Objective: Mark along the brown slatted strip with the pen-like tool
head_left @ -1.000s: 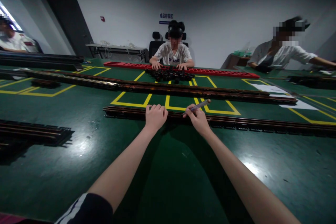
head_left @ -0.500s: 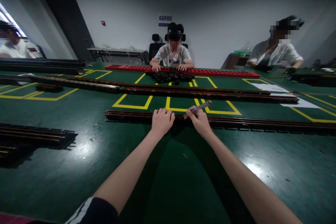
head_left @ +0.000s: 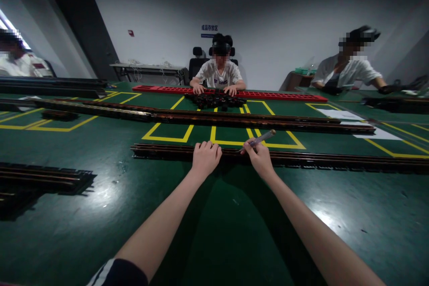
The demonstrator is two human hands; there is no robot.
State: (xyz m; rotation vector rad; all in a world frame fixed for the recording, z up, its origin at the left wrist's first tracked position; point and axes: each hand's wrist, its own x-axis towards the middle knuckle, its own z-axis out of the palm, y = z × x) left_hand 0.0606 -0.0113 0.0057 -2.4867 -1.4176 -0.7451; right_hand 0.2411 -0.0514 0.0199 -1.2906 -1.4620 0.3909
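A long dark rail (head_left: pixel 318 159) lies across the green table (head_left: pixel 217 228) in front of me. My left hand (head_left: pixel 205 157) rests on the rail with its fingers curled over the top, closed on it. Just to the right, my right hand (head_left: pixel 260 156) is closed round a slim pen-like tool (head_left: pixel 261 138). The tool's tip points down at the rail and its far end slants up to the right.
More dark rails (head_left: pixel 234 118) lie farther back, and a stack of rails (head_left: pixel 40 178) sits at the left. A red strip (head_left: pixel 278 95) and a heap of small black parts (head_left: pixel 216 99) lie before a seated person (head_left: pixel 219 71). Other people sit at far left and right.
My left hand has slid a little to the right along the rail, closer to my right hand. The right hand stays at the rail with the tool.
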